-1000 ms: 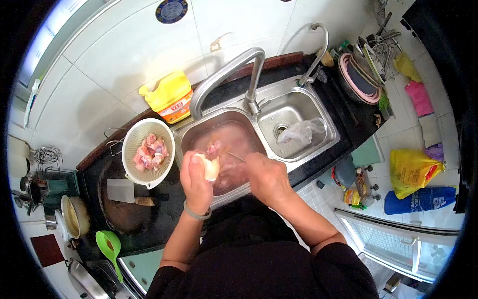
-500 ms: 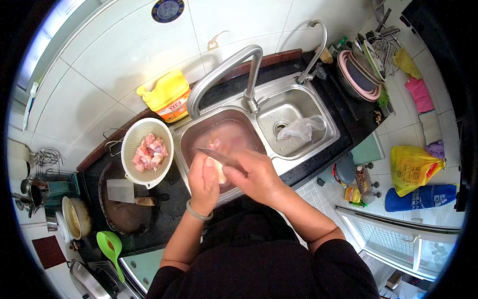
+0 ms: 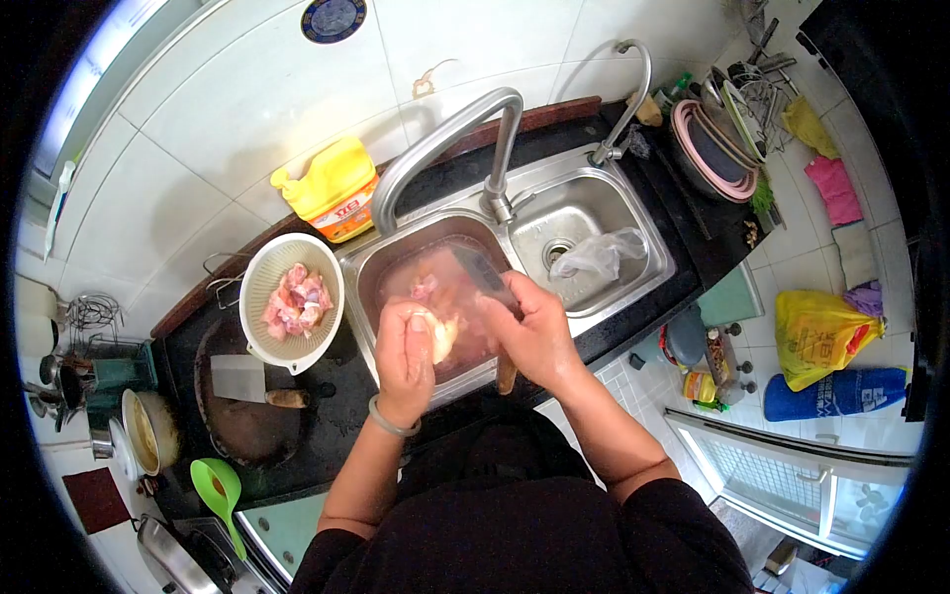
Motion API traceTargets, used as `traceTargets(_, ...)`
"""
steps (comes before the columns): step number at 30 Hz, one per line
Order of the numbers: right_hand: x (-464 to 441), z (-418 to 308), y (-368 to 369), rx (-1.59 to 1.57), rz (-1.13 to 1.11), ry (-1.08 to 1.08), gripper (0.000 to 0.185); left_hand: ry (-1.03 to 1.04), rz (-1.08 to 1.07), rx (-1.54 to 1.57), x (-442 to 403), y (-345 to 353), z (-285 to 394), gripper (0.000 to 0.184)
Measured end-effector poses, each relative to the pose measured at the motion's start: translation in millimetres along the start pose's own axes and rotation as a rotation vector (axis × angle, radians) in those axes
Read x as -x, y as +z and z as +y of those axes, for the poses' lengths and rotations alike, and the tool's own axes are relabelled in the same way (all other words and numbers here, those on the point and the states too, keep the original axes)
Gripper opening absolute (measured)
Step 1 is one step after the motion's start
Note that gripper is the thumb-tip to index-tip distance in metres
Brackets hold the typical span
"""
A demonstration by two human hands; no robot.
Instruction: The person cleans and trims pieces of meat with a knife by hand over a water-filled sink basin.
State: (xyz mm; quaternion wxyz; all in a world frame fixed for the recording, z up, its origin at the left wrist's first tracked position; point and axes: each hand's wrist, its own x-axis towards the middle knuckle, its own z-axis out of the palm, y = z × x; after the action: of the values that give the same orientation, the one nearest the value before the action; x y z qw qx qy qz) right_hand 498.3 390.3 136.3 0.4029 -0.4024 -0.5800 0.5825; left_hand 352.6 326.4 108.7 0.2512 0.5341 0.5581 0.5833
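Over the left basin of the sink (image 3: 368,287), my left hand (image 3: 404,361) is closed around a pale, yellowish piece of raw meat (image 3: 443,337). My right hand (image 3: 539,342) grips a knife (image 3: 479,273), its blade tilted up and away over the basin and its wooden handle end showing below the palm. The blade is apart from the held piece. Cloudy reddish water fills that basin, with more raw meat (image 3: 426,287) in it. To the left, a white colander (image 3: 259,327) holds several chunks of pink raw meat (image 3: 297,302).
A cleaver (image 3: 239,378) lies on a round dark chopping board (image 3: 247,436) at the left. Behind the sink stand a yellow jug (image 3: 341,188) and a curved faucet (image 3: 445,124). The right basin contains a clear plastic bag (image 3: 599,253). Stacked basins (image 3: 708,148) are at the right.
The knife has swung away from the meat piece to the right, its blade now pointing up and away. My right hand has moved slightly right, and the left hand still holds the piece.
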Motion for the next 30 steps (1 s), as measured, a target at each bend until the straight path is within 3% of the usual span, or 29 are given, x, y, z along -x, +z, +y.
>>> traceTargets(3, 4.3, -3.2, -0.9, 0.170, -0.066, 0.015, 0.021, 0.045, 0.005, -0.037, -0.8, -0.8, -1.2, 0.015)
traceTargets(5, 5.3, -13.1, 0.9, 0.429, -0.111, -0.370, 0.025, 0.084, 0.007, -0.076, -0.2, -0.6, -3.2, 0.015)
traceTargets(6, 6.2, -15.7, 4.4, 0.430, -0.118, -0.427, 0.023, 0.098, 0.005, -0.086, 0.8, -0.3, -4.1, 0.015)
traceTargets(10, 7.0, -12.0, 11.2, 0.484, -0.142, -0.440, 0.019, 0.146, -0.029, -0.146, 2.5, -0.8, -0.1, 0.014)
traceTargets(12, 3.6, -2.5, 13.3, 0.529, -0.098, -0.570, 0.017, 0.183, -0.021, -0.166, 2.2, 1.0, -1.0, 0.014)
traceTargets(16, 0.1, 7.1, 13.4, 0.564, -0.003, -0.614, 0.016, 0.209, -0.010, -0.163, 1.4, 1.5, -2.8, 0.014)
traceTargets(19, -0.8, 9.6, 6.4, 0.519, 0.139, -0.501, 0.015, 0.178, 0.009, -0.114, 1.3, 0.7, -4.7, 0.015)
traceTargets(21, 0.8, 8.8, 1.3, 0.005, 0.125, 0.023, 0.017, 0.144, 0.013, -0.051, 1.6, -0.1, -5.6, 0.013)
traceTargets(22, 1.7, 3.7, -4.1, -0.126, 0.039, 0.148, 0.020, 0.111, 0.015, 0.011, 1.6, -0.1, -6.0, 0.011)
traceTargets(25, 8.3, 1.6, 1.7, -0.228, -0.092, 0.184, 0.025, 0.130, 0.017, 0.055, -0.2, 3.7, -7.1, 0.011)
traceTargets(26, 9.5, 13.1, 4.0, -0.036, -0.111, -0.027, 0.029, 0.129, 0.014, 0.056, -0.2, 5.3, -5.6, 0.011)
traceTargets(29, 10.9, 8.4, 7.5, -0.113, -0.175, 0.114, 0.031, 0.071, -0.027, 0.144, 1.7, 10.1, -2.8, 0.011)
traceTargets(30, 10.4, 4.8, 5.9, -0.078, -0.165, 0.102, 0.032, -0.046, -0.038, 0.308, 3.7, 11.4, -4.8, 0.015)
